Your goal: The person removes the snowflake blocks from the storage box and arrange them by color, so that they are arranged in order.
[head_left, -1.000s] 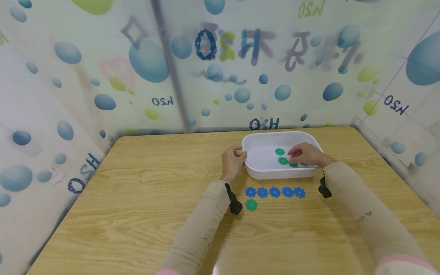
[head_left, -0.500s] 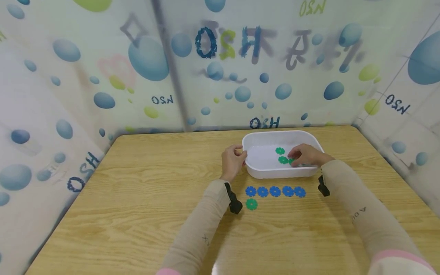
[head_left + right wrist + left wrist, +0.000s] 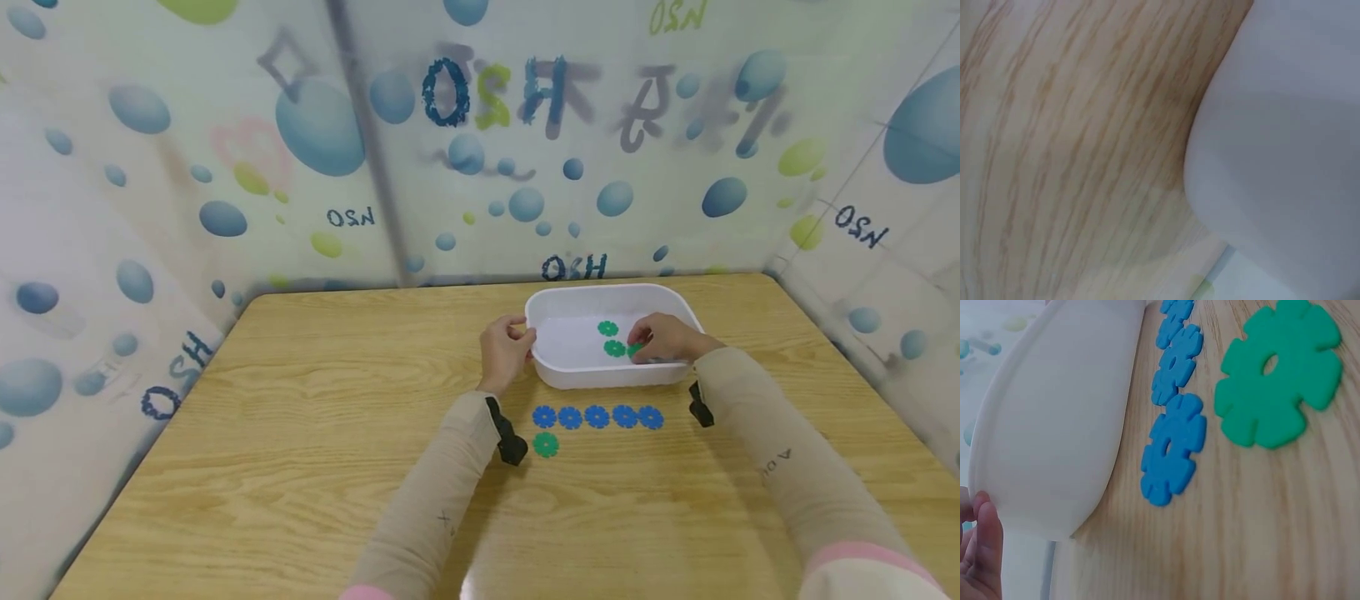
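Observation:
A white plastic tub (image 3: 585,379) stands at the back right of the table. My left hand (image 3: 502,354) pinches its left rim between thumb and fingers; the left wrist view shows fingertips (image 3: 988,537) at that edge. My right hand (image 3: 663,337) reaches inside over the right end, thumb and fingers curled about a green flower-shaped plastic disc (image 3: 634,351), partly covered by them. Two more green discs lie beside it, one nearer the front (image 3: 614,348) and one behind (image 3: 607,328). The right wrist view has only the tub's outer wall (image 3: 1272,169) and table; the hand is outside it.
In front of the tub, several blue flower-shaped discs (image 3: 597,417) form a row on the wooden table (image 3: 300,433). One green disc (image 3: 546,444) lies below the row's left end, near my left wrist. A patterned curtain (image 3: 450,217) hangs behind the table.
My right hand has lowered slightly into the tub, and its thumb and fingers have come together around a green disc. The left hand keeps its place on the rim.

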`<state>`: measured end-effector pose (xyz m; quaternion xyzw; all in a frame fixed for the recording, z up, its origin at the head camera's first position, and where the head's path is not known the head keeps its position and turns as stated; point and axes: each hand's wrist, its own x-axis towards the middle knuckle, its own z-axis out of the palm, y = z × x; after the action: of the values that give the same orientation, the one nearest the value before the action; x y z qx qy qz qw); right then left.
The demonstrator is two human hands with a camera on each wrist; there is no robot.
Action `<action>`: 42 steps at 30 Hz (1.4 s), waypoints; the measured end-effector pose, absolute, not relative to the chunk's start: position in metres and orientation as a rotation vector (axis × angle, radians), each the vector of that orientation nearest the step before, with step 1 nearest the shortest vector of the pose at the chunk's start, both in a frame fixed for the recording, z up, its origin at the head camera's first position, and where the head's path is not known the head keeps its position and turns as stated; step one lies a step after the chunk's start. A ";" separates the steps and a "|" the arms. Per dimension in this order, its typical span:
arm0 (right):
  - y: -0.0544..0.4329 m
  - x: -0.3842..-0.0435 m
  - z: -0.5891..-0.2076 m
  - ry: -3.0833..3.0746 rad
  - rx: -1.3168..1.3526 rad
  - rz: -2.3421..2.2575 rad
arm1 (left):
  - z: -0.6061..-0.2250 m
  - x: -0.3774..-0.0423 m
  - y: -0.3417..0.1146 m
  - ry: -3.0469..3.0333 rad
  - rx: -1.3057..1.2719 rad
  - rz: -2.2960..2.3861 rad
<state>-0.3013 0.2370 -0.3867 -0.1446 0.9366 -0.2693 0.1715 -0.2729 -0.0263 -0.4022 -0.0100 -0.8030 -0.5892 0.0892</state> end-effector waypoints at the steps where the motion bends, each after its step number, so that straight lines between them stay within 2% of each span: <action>1: 0.236 -0.301 -0.387 2.662 -0.406 -0.761 | -0.402 -0.273 -0.027 -2.387 -0.030 -1.757; 18: 0.240 -0.297 -0.378 2.660 -0.421 -0.878 | -0.402 -0.273 -0.026 -2.380 -0.023 -1.800; 30: 0.234 -0.292 -0.365 2.706 -0.526 -0.914 | -0.402 -0.273 -0.027 -2.378 -0.018 -1.796; 42: 0.223 -0.282 -0.354 2.653 -0.580 -1.141 | -0.402 -0.274 -0.027 -2.392 0.003 -1.797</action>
<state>-0.2823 0.2233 -0.3535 -0.1959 0.8964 -0.3853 0.0977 -0.2741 -0.0272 -0.4019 0.0012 -0.7973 -0.5990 0.0749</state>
